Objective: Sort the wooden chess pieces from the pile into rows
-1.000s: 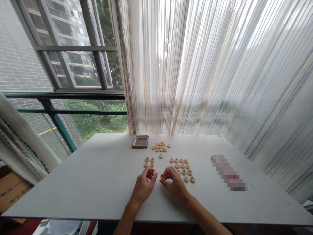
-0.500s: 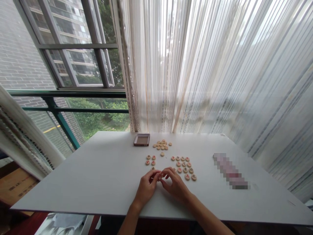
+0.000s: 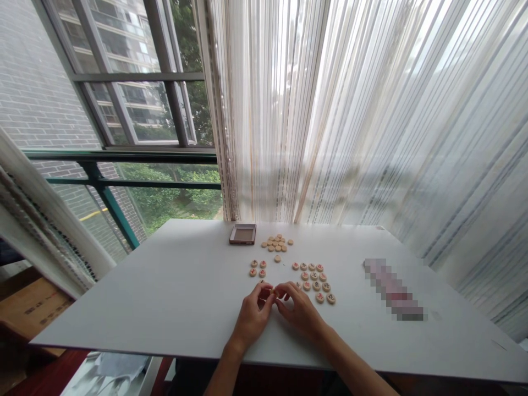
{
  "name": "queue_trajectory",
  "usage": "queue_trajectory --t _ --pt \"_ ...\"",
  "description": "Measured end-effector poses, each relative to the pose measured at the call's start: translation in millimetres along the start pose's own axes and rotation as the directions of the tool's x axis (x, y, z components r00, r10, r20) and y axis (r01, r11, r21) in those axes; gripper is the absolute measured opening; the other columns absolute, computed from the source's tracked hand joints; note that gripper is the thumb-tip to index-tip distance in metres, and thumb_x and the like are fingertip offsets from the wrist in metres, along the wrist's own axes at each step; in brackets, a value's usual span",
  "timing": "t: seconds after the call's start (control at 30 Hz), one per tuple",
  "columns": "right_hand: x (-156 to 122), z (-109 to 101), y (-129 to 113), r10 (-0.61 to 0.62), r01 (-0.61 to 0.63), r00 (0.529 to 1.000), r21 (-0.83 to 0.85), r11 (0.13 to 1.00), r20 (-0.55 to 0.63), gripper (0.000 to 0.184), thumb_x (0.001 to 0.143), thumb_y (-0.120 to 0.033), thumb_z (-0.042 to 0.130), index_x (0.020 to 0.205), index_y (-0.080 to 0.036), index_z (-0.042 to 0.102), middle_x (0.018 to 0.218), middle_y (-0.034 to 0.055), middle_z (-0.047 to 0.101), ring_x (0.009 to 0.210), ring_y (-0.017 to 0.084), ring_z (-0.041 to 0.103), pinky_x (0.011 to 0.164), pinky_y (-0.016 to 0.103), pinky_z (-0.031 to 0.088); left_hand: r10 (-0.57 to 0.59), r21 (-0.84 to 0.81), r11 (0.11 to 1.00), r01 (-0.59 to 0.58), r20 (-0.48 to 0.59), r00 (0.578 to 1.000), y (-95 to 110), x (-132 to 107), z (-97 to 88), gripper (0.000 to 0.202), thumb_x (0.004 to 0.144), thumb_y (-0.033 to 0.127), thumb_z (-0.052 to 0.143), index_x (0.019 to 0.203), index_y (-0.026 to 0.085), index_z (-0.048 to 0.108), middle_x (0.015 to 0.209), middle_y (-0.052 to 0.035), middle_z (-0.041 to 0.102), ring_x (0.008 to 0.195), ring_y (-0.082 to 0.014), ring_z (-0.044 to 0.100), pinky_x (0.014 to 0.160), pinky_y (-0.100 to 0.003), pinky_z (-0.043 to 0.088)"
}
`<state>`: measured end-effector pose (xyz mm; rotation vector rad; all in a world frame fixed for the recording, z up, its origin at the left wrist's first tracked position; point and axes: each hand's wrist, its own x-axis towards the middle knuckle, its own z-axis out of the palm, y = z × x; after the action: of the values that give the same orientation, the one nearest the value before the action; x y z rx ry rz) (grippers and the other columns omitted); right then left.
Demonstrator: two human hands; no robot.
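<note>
Between my fingertips, just above the white table, is a round Chinese chess piece, partly hidden by the fingers. My left hand is closed in a pinch on its left side. My right hand meets it from the other side, thumb and fingertips closed around the piece. Beyond my left hand, a small group of face-up Chinese chess pieces carries red or dark characters; one more is partly covered by that hand. Several more lettered pieces lie in short rows beyond and right of my right hand.
Blank-side-up pieces are clustered toward the far edge, with a single one nearer. A shallow square box sits left of them. On the right lies a pixelated long object. Sheer curtains hang behind the table.
The piece has been turned between my fingers; its red-marked face showed before and now shows less. My right fingertips have come closer to it. The whole view has shifted slightly.
</note>
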<state>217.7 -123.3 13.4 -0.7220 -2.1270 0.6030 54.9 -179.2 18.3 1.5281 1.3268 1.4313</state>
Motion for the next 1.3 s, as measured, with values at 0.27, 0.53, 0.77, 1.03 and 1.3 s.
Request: queue_trajectory --t 0.27,0.53,0.77,1.03,1.3 --pt "1.5 -3.2 -4.8 0.018 -0.018 1.0 0.033 0.999 0.007 0.019 0.09 -0.014 0.054 0.106 -0.023 0.059 0.091 0.0027 0.064 0.078 0.015 0.061 0.074 0.028 0.05 0.004 -0.044 0.999 -0.003 0.032 0.999 3.4 0.4 -1.2 0.025 0.09 0.034 0.058 0.11 0.019 0.061 0.103 -0.0081 0.073 0.095 -0.0215 0.07 0.088 -0.033 0.056" --pt "1.7 -2.7 -4.1 0.049 -0.047 0.998 0.062 0.997 -0.032 0.014 0.093 -0.022 0.052 0.104 -0.022 0.061 0.088 0.0048 0.068 0.074 0.017 0.063 0.071 0.03 0.052 0.027 0.076 0.997 -0.028 0.015 1.0 6.3 -1.7 -0.3 0.028 0.091 0.033 0.056 0.115 0.02 0.062 0.102 -0.008 0.073 0.092 -0.0207 0.07 0.081 -0.03 0.056" --pt "-0.1 -0.2 5.2 0.143 -0.142 0.989 0.029 0.989 -0.029 0.012 0.087 -0.032 0.066 0.089 -0.021 0.062 0.071 0.0 0.065 0.063 0.015 0.059 0.061 0.027 0.049 0.068 0.181 0.98 -0.081 0.076 0.995 10.0 -6.7 0.1 0.028 0.09 0.025 0.057 0.117 0.023 0.063 0.104 -0.0064 0.072 0.088 -0.0188 0.068 0.082 -0.029 0.053" --pt "-2.0 0.6 9.3 0.172 -0.17 0.985 0.052 0.984 -0.029 0.017 0.091 -0.035 0.061 0.083 -0.021 0.062 0.069 0.0008 0.068 0.06 0.015 0.06 0.058 0.026 0.048 0.073 0.186 0.978 -0.092 0.105 0.992 10.3 -7.4 1.8 0.023 0.09 0.025 0.056 0.112 0.021 0.064 0.099 -0.0062 0.072 0.086 -0.0191 0.068 0.081 -0.028 0.053" --pt "0.7 -3.8 -1.7 0.135 -0.134 0.991 0.056 0.989 -0.024 0.017 0.098 -0.024 0.044 0.096 -0.022 0.061 0.074 0.002 0.068 0.065 0.016 0.063 0.061 0.026 0.048 0.047 0.141 0.989 -0.054 0.056 0.997 11.5 -5.6 2.4 0.023 0.09 0.032 0.057 0.109 0.021 0.063 0.103 -0.0082 0.071 0.091 -0.0212 0.068 0.084 -0.031 0.054"
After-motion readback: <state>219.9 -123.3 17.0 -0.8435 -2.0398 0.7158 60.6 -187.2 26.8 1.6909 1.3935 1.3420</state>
